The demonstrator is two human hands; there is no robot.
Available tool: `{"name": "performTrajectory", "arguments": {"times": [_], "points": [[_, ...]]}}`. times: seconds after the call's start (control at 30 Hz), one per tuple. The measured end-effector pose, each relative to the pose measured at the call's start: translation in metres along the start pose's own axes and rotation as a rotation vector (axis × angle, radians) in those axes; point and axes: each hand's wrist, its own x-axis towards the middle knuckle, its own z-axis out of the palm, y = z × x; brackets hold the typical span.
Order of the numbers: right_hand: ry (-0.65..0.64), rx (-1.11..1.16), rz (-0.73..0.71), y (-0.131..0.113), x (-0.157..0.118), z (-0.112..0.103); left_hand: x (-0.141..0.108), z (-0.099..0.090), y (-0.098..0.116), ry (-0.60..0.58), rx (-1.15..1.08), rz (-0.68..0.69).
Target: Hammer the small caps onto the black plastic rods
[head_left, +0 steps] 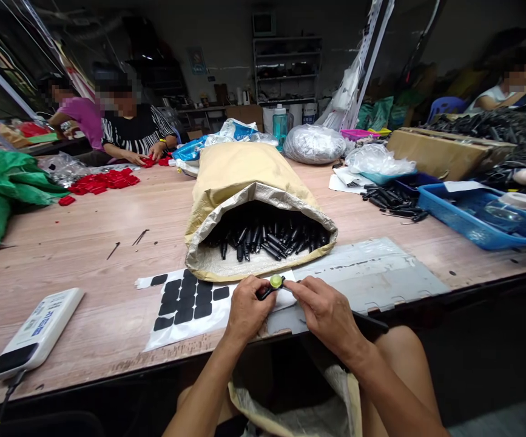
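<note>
The left hand (249, 308), at 8 o'clock of a black piece (266, 294) with a yellow-green round face (276, 281), pinches it between closed fingers above the tabletop's (85, 261) near edge. The right hand (329, 311), at 4 o'clock, bends its fingers to the other end, grip unclear. At 12, an open sack (249, 167) holds black parts (274, 240); at 2, a blue tray (451, 226) holds a clear white-lidded container (502, 212).
</note>
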Motion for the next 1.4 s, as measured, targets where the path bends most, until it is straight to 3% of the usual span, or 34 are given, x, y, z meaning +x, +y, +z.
{"name": "performTrajectory", "arguments": {"times": [0.2, 0.37, 0.47, 0.6, 0.83, 1.4], "points": [[0.108, -0.002, 0.075, 0.006, 0.002, -0.005, 0.001, 0.000, 0.001, -0.004, 0.008, -0.008], [0.052, -0.029, 0.068, 0.010, 0.003, -0.003, 0.001, 0.000, 0.002, 0.001, 0.029, -0.017], [0.090, -0.023, 0.108, 0.015, 0.007, -0.004, 0.001, 0.000, 0.003, 0.005, 0.044, -0.022], [0.130, -0.076, 0.138, 0.035, 0.017, -0.008, 0.001, 0.001, 0.004, 0.014, 0.083, -0.021], [0.052, -0.202, 0.155, 0.076, 0.022, 0.004, 0.002, 0.002, 0.003, 0.011, 0.124, -0.006], [0.078, -0.198, 0.192, 0.072, 0.017, 0.006, 0.002, 0.001, 0.000, -0.042, 0.149, 0.016]]}}
